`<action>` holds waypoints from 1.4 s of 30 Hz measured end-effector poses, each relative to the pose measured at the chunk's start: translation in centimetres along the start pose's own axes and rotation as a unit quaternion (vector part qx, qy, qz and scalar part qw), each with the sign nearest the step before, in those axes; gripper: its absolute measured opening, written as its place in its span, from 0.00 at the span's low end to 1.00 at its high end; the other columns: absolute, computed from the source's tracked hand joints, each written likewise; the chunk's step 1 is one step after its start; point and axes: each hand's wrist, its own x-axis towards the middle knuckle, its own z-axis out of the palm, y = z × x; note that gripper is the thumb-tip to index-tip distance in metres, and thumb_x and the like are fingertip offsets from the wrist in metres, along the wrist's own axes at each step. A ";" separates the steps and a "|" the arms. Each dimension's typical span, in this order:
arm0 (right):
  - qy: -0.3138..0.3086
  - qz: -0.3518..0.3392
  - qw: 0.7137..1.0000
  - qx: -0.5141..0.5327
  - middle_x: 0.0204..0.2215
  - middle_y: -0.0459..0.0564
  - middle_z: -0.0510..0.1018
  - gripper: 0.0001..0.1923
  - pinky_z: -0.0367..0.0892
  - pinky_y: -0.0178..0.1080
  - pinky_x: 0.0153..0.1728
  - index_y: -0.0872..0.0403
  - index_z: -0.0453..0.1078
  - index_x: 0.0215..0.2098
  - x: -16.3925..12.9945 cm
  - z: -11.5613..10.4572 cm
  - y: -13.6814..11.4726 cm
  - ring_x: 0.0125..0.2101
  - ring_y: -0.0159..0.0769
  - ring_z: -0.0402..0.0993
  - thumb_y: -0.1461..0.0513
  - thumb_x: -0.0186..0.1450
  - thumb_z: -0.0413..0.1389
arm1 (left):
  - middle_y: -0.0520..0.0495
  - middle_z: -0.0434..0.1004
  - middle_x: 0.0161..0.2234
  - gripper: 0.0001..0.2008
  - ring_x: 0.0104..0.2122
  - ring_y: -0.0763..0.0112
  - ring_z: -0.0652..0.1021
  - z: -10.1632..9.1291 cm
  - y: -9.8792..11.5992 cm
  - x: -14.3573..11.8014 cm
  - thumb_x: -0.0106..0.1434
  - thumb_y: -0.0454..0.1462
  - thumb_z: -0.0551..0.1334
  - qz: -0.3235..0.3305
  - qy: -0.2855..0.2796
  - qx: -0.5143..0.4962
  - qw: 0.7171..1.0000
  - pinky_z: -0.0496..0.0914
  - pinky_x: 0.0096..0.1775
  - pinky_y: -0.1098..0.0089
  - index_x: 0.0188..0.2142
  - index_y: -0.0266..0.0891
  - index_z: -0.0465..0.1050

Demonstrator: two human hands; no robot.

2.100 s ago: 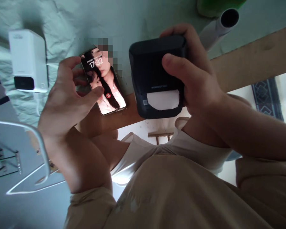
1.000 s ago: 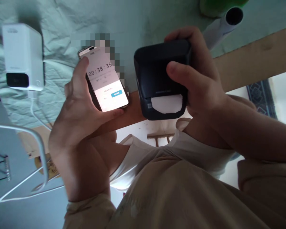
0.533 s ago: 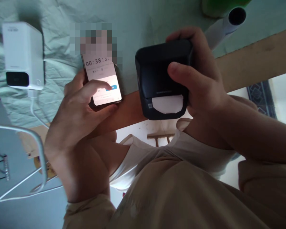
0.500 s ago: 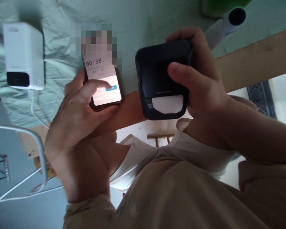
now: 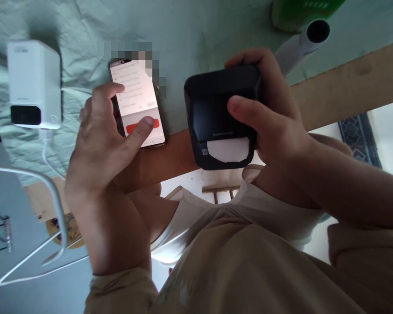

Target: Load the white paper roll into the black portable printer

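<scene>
Left hand grips the phone, thumb on its screen; right hand clamps the printer mid-frame. Both look rigid, smooth; hold by sides.

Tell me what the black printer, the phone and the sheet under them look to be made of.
Black printer, held in the right hand: likely matte plastic, with rounded moulded corners and dull sheen; white paper shows at its slot. Phone, in the left hand: glossy glass front, lit screen. Green sheet: thin, creased, probably paper or cloth.
</scene>
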 end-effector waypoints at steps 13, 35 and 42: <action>-0.004 0.039 0.999 -0.015 0.39 0.45 0.72 0.22 0.71 0.35 0.36 0.46 0.65 0.51 -0.2 -0.4 -0.4 0.36 0.29 0.71 0.53 0.63 0.65 | 0.42 0.66 0.67 0.42 0.68 0.33 0.65 -0.5 2.0 0.4 0.54 0.52 0.67 -0.037 -0.067 0.063 0.995 0.58 0.68 0.26 0.67 0.48 0.62; -0.008 0.027 1.000 0.006 0.39 0.43 0.71 0.23 0.71 0.35 0.34 0.48 0.64 0.52 -0.2 -0.3 -0.3 0.34 0.28 0.69 0.51 0.64 0.66 | 0.43 0.67 0.66 0.40 0.68 0.37 0.66 -0.9 2.2 0.6 0.56 0.55 0.65 -0.055 -0.074 0.060 0.994 0.59 0.69 0.28 0.66 0.49 0.63; -0.009 0.035 0.999 0.023 0.39 0.44 0.70 0.21 0.70 0.37 0.33 0.48 0.64 0.50 -0.3 -0.2 -0.5 0.35 0.31 0.70 0.54 0.64 0.66 | 0.42 0.68 0.66 0.40 0.68 0.35 0.66 -0.8 2.2 0.4 0.56 0.51 0.66 -0.053 -0.062 0.053 0.995 0.60 0.68 0.26 0.67 0.50 0.62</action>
